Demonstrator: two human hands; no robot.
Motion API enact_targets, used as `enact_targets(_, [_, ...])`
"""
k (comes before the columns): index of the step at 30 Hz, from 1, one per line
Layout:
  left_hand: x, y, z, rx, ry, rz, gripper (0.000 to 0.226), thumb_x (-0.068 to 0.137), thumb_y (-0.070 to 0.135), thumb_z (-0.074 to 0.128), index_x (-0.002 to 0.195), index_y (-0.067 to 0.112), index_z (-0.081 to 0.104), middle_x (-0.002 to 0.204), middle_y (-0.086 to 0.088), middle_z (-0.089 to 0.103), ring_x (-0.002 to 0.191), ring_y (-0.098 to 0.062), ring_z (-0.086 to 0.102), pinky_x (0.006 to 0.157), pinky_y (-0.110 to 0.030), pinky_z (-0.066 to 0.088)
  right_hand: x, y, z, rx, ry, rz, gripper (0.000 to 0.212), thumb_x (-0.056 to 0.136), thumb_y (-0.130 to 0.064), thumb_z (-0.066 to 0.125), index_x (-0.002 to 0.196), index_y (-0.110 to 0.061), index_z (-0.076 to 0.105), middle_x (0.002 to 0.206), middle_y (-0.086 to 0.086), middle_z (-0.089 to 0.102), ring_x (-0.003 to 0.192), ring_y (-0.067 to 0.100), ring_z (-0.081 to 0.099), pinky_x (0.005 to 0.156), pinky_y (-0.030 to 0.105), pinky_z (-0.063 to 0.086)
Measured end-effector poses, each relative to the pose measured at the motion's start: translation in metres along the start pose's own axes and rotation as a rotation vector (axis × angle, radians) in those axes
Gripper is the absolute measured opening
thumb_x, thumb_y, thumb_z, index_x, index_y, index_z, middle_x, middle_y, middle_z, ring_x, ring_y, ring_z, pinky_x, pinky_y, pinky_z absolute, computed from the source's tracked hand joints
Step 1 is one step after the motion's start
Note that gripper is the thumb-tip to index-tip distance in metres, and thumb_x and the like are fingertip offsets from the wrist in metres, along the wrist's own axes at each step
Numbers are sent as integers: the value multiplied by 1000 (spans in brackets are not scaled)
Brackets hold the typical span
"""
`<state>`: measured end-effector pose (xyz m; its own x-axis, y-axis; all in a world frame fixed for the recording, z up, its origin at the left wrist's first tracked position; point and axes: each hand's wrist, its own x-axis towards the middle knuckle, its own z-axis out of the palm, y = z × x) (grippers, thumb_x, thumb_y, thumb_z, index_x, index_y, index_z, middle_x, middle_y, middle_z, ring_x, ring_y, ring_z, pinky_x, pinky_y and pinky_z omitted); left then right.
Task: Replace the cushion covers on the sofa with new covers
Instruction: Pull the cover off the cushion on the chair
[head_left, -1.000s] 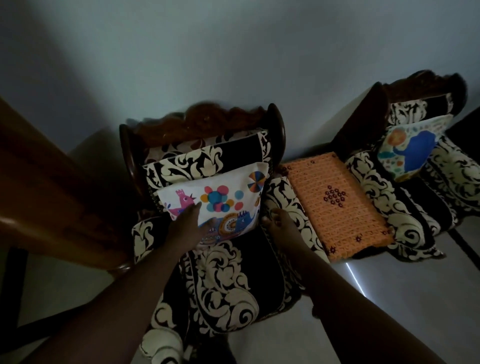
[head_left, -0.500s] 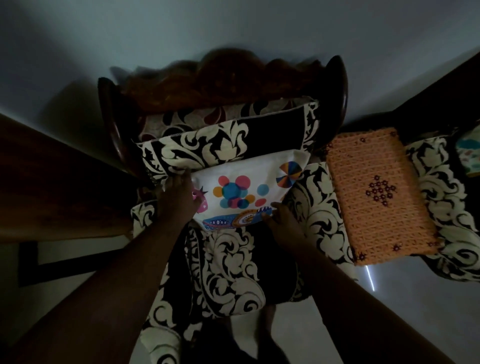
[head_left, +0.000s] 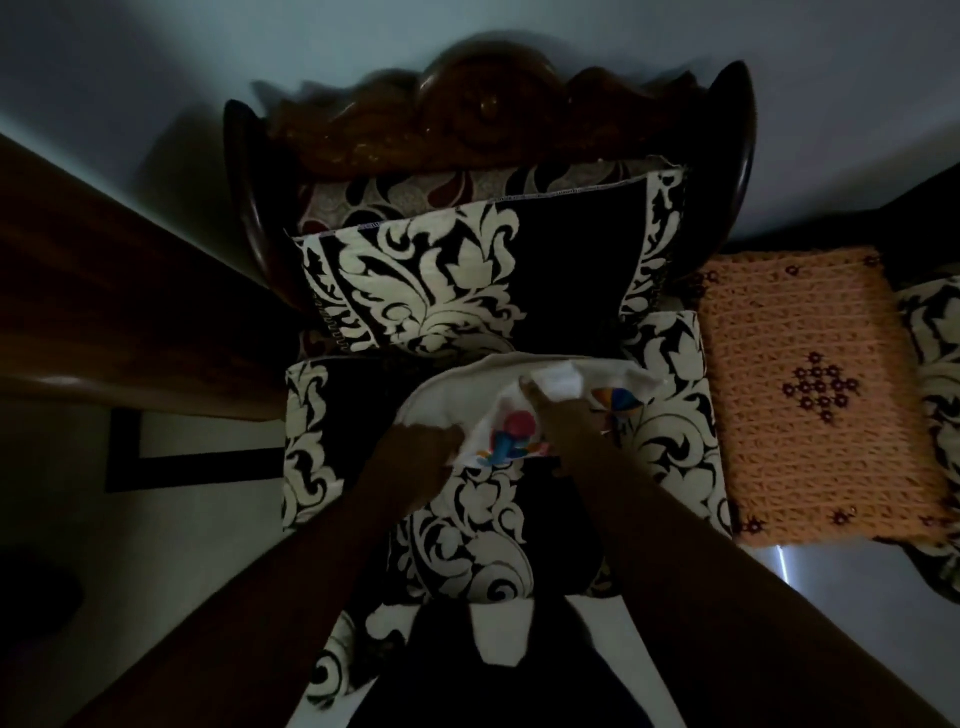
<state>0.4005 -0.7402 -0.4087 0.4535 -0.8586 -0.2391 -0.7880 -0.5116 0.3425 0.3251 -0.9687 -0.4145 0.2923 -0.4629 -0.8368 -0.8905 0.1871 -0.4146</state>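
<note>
Change: half a second ago the printed cushion (head_left: 511, 415) stood upright against the chair back with a hand on each lower corner; now it is tipped forward and down onto the seat, its plain cream side turned up, and the view has closed in on the chair
Left hand: the left hand (head_left: 421, 441) grips the cushion's near-left edge, fingers curled into the fabric, probably to pin that side while the other hand works
Right hand: the right hand (head_left: 561, 421) lies on top of the cushion, fingers reaching toward a bunched white fold (head_left: 561, 382) just beyond its fingertips; whether it pinches the fabric or only presses on it, I cannot tell in this dim light
Cushion: between the two hands, resting on the patterned seat (head_left: 483, 530), coloured print showing only in the gap between the wrists
Likely step: laying it flat brings the cover's opening within reach, so the printed cover looks about to be peeled off
Back cushion: the black-and-cream back cushion (head_left: 467, 280) stands beyond both hands, against the carved wooden back (head_left: 483, 114)
Beside the right hand: an orange crocheted mat (head_left: 810, 389) lies well out past the chair arm
Progress: early, no replacement cover in view
</note>
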Motion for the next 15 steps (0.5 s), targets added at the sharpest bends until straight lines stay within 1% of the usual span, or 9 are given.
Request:
enact_targets(2, [-23,19,18,-99,68,-25,33,83,34,52,105,19,71,81,-2,72,69,-24,70,57,-28,56,-6,21,2,88,-29,-22,65,87,-56,64,139,-23,46,123,5,65,95,24,65,74,41,56])
enact_targets(4, [-38,43,26,-177,36,-71,21,84,28,57,103,21,65,85,-2,70,76,-26,69,62,-33,56,-9,46,-3,82,72,-92,37,86,-40,60,117,-22,52,111,6,66,97,29,66,82,51,59])
enact_targets(5, [-43,54,27,-182,4,-71,18,86,27,58,102,21,62,86,-1,68,78,-26,68,63,-36,54,-13,55,-8,85,120,-125,28,87,-32,58,112,-20,53,106,8,66,96,31,66,85,52,58])
enact_targets(7, [-52,73,29,-196,-9,-77,19,89,33,54,104,22,59,89,0,65,83,-26,65,66,-37,51,-29,64,-19,95,169,-194,22,94,-21,56,114,-11,57,102,9,66,94,28,66,85,43,56])
enact_targets(9, [-63,89,32,-281,24,-124,26,94,42,47,107,23,58,93,3,62,87,-23,62,68,-33,45,-49,65,-33,77,203,-266,17,100,-20,51,113,-9,55,99,7,63,87,20,61,73,28,48])
enact_targets(11, [-70,105,27,-438,-4,-167,33,100,51,45,107,23,60,93,11,57,88,-16,58,68,-29,38,-59,68,-42,46,212,-338,12,103,-21,47,105,-10,51,92,6,58,75,13,55,60,23,40])
enact_targets(12, [-72,112,25,-508,-42,-189,37,102,56,46,108,23,61,94,12,57,89,-13,57,69,-29,39,-63,67,-46,30,210,-363,10,104,-19,47,105,-10,49,90,5,56,72,11,52,55,18,37])
enact_targets(14, [-77,120,24,-605,-117,-256,49,101,60,44,117,19,66,108,5,66,101,-12,59,81,-29,43,-67,68,-46,26,207,-370,10,104,-16,46,109,-9,50,92,4,55,72,8,49,49,11,33])
enact_targets(15, [-80,120,25,-655,-117,-327,53,102,59,42,121,16,67,116,-1,68,108,-15,60,87,-27,42,-68,69,-45,41,204,-360,10,103,-14,46,110,-9,50,93,3,54,72,6,48,48,9,35])
